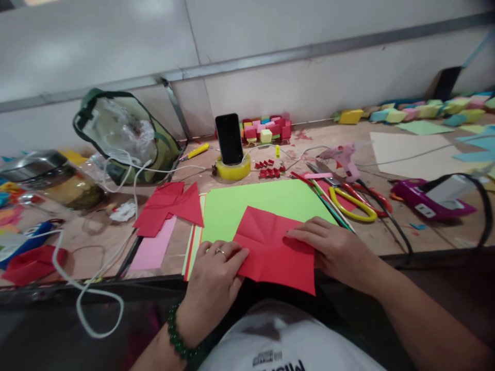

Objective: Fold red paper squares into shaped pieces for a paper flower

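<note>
A square of red paper [273, 252] with crossing crease lines is spread between my two hands, over the front edge of the table. My left hand [216, 273] grips its left edge, fingers on top and thumb hidden beneath. At the right edge my right hand [328, 247] pinches the sheet, its fingertips lying on the upper face. Under the red paper lies a stack of coloured sheets, light green [228, 206] on top. Left of that stack are several red paper pieces [166, 206] and a pink sheet [154, 247].
Scissors with yellow handles [353, 206], a pink glue gun [342, 157] and a purple power strip [429, 201] lie to the right. A phone [229, 138] stands in a yellow tape roll [234, 169]. A glass jar [54, 180], a green bag [124, 136] and loose white cable [83, 288] are left.
</note>
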